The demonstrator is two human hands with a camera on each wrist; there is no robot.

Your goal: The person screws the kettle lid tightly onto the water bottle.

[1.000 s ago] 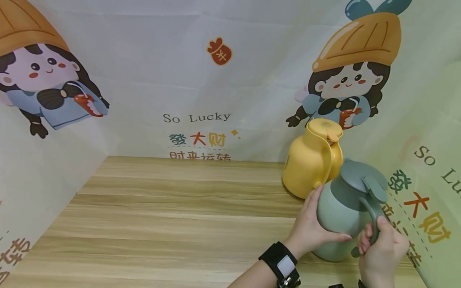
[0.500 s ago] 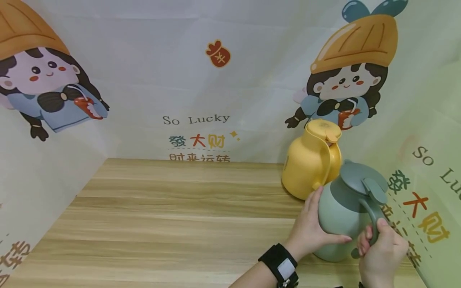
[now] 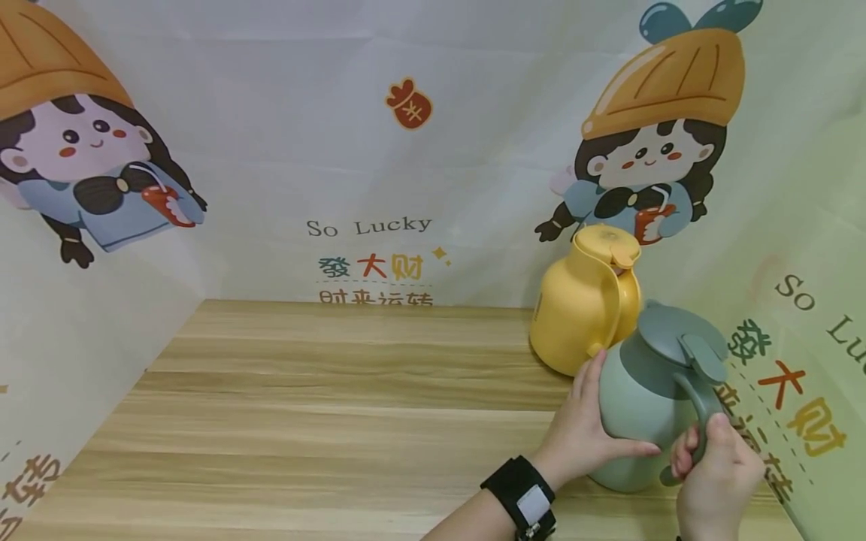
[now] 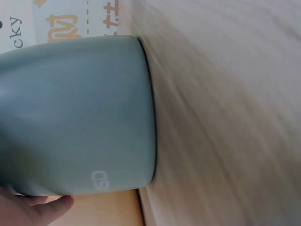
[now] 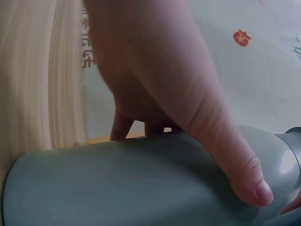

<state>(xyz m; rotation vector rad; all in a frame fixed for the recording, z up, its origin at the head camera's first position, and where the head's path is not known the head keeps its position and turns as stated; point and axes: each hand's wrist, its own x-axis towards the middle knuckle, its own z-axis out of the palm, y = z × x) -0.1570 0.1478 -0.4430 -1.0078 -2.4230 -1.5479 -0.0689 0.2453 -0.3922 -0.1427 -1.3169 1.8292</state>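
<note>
A green thermos jug (image 3: pixel 646 409) with a darker lid (image 3: pixel 679 330) and handle (image 3: pixel 704 406) stands at the right of the wooden table. My left hand (image 3: pixel 582 436) grips its body from the left, the thumb across the near side and the fingers round the far side. The right hand (image 3: pixel 720 469) holds the lower part of the handle, fingers curled round it. Down at the base, the jug (image 4: pixel 84 113) meets the table in the left wrist view. In the right wrist view a thumb (image 5: pixel 244 174) presses along the jug's side.
Just behind the green jug stands a yellow thermos jug (image 3: pixel 575 315), close to the back wall. Printed cloth (image 3: pixel 271 150) hangs at the back and both sides. Table surface (image 3: pixel 304 421) stretches to the left of the hands.
</note>
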